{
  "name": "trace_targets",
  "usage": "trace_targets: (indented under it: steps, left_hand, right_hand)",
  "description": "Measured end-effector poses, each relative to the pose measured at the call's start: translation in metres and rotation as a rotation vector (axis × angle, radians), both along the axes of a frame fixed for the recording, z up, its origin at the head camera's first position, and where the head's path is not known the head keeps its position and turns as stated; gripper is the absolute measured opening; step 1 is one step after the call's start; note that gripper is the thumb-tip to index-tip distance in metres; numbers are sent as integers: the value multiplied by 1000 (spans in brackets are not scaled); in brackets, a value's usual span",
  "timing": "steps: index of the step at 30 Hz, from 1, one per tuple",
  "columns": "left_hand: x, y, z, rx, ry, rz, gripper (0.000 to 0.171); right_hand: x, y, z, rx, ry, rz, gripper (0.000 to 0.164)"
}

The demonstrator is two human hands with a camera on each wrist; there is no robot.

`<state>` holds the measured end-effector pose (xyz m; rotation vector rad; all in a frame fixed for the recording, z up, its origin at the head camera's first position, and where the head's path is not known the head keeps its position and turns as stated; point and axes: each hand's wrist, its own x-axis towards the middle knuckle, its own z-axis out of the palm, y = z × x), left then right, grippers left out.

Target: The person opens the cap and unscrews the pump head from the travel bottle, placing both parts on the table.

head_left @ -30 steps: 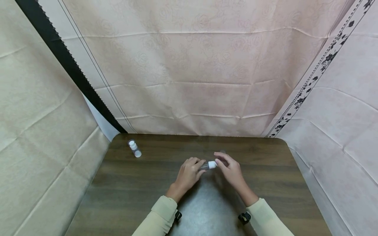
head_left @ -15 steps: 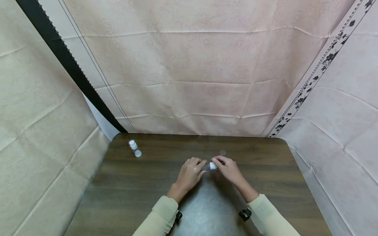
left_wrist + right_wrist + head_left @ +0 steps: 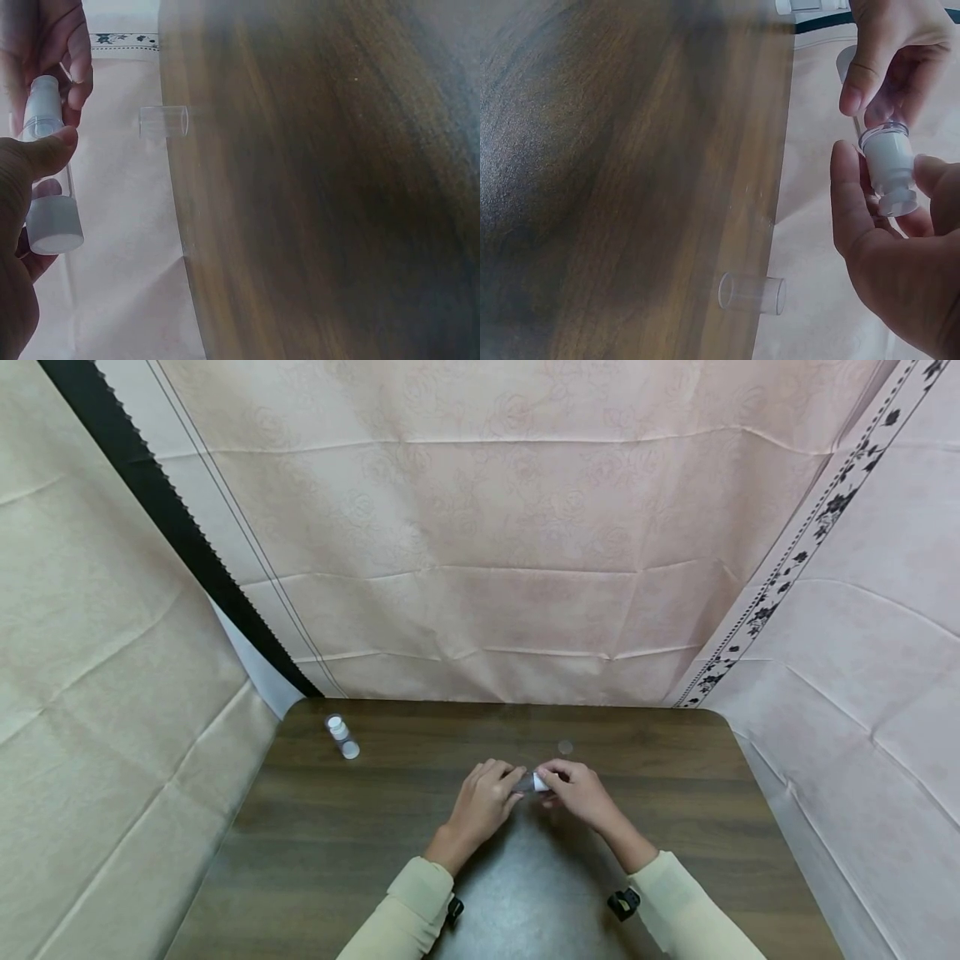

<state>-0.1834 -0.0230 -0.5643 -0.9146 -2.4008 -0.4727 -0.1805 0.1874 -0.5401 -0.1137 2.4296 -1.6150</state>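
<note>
The bottle (image 3: 889,159) is gripped by the left hand (image 3: 481,802) and pinched by the right hand (image 3: 582,792).

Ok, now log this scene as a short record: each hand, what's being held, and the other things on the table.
Left hand: grips the held bottle by its clear body
Right hand: fingers and thumb around its white top
Held bottle: clear body, white base
Clear cylinder: stands on the table, beyond the right hand
Second bottle: near the table's far left corner
Table: brown, wood-grained
</note>
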Motion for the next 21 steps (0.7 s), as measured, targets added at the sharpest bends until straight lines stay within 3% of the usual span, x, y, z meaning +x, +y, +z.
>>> trace_targets:
  steps: [7, 21]
  left_hand:
    - [0, 0, -2, 22, -5, -5, 38]
    - [-1, 0, -6, 18, -22, 12, 37]
  right_hand:
    - [2, 0, 2, -8, 19, 18, 18]
    - [2, 1, -1, 45, 96, 17, 16]
